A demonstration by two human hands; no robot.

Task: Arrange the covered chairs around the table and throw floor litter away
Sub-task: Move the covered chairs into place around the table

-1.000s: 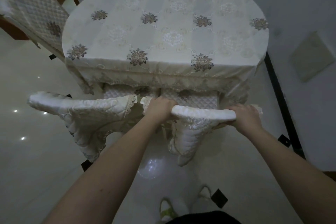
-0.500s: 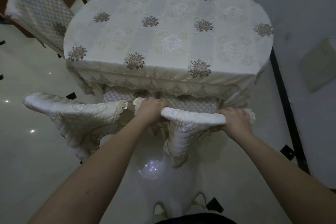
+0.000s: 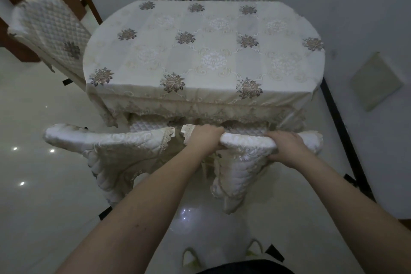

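Five covered chairs (image 3: pixel 244 151), one table (image 3: pixel 200 55), two hands (image 3: pixel 205 138).

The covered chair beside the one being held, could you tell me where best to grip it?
Grip the neighbouring chair by its padded top rail, coming from behind and above, hands apart as both hands do on the right chair. Its rail faces you; the seat points under the table.

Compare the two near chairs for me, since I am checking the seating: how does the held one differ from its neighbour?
The right-hand cream-covered chair is gripped at its top rail by the left hand and right hand; the left-hand cream-covered chair is untouched. The held chair sits square to the floral-clothed table; its neighbour angles outward past the table's corner. Both wear quilted, lace-trimmed covers, with their seats tucked under the cloth.
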